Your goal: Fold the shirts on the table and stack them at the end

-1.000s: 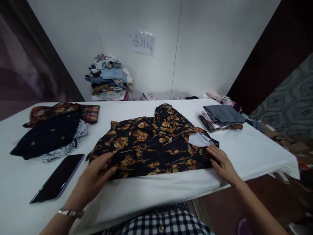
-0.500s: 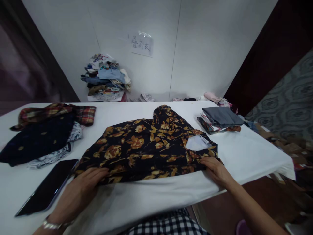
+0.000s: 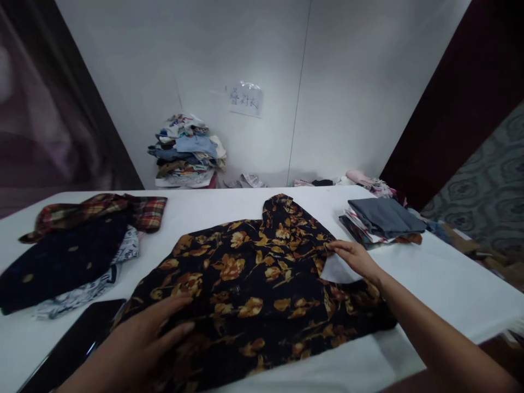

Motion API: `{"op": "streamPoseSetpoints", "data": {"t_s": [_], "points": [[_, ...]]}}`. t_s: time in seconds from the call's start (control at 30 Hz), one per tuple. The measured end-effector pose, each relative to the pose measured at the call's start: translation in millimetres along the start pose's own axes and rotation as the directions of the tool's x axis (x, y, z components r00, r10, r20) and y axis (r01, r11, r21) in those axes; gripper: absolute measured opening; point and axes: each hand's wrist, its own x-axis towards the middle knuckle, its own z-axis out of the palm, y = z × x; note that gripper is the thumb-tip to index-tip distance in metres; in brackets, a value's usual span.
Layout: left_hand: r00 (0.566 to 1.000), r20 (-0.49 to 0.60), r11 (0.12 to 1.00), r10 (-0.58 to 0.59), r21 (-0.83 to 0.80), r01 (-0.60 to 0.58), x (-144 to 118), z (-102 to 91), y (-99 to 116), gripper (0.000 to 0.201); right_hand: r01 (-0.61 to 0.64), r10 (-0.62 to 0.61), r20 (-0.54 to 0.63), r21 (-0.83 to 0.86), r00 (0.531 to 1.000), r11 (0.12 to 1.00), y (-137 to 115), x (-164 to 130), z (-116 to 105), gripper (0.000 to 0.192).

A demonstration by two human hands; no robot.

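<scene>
A black shirt with golden-brown flowers [image 3: 245, 273] lies spread on the white table in front of me, one narrow part pointing toward the wall. My left hand [image 3: 143, 344] rests on its near left part, fingers spread, the thumb apart. At the right side of the shirt, my right hand [image 3: 358, 261] pinches the edge of the fabric between thumb and fingers, beside a gap where white shows through. Part of the shirt's right side is under my right forearm.
On the left lie a dark navy garment [image 3: 65, 259], a plaid garment [image 3: 149, 213] and a black phone-like device [image 3: 73, 344]. Folded clothes [image 3: 382, 218] are stacked at the right. A tall clothes pile [image 3: 190, 155] stands by the wall, below a paper sign [image 3: 246, 100].
My right hand has moved up from the shirt's near right edge to the fabric by the gap. My left hand's fingers have spread. The shirt's near part now extends closer to me.
</scene>
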Motion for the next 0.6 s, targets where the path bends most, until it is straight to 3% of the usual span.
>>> {"op": "streamPoseSetpoints", "data": {"t_s": [0.17, 0.33, 0.47, 0.6], "points": [[0.993, -0.114, 0.998, 0.035, 0.047, -0.03, 104.0, -23.2, 11.3, 0.049, -0.135, 0.133, -0.034, -0.099, 0.991, 0.986, -1.3, 115.6, 27.7, 0.026], [0.99, -0.07, 0.972, 0.124, 0.208, -0.107, 191.6, -13.9, 14.0, 0.043, -0.16, 0.158, -0.029, -0.088, 0.987, 0.983, -11.1, 196.6, 76.8, 0.024], [0.998, -0.025, 0.944, 0.055, 0.326, -0.044, 230.8, 2.3, 12.2, 0.05, -0.237, 0.236, -0.034, -0.014, 0.971, 0.971, -13.2, 230.5, 115.5, 0.04], [0.998, -0.049, 0.948, 0.04, 0.319, -0.023, 241.8, 8.0, 14.2, 0.044, -0.249, 0.259, -0.04, 0.169, 0.965, 0.954, -20.0, 246.7, 128.1, 0.023]]}}
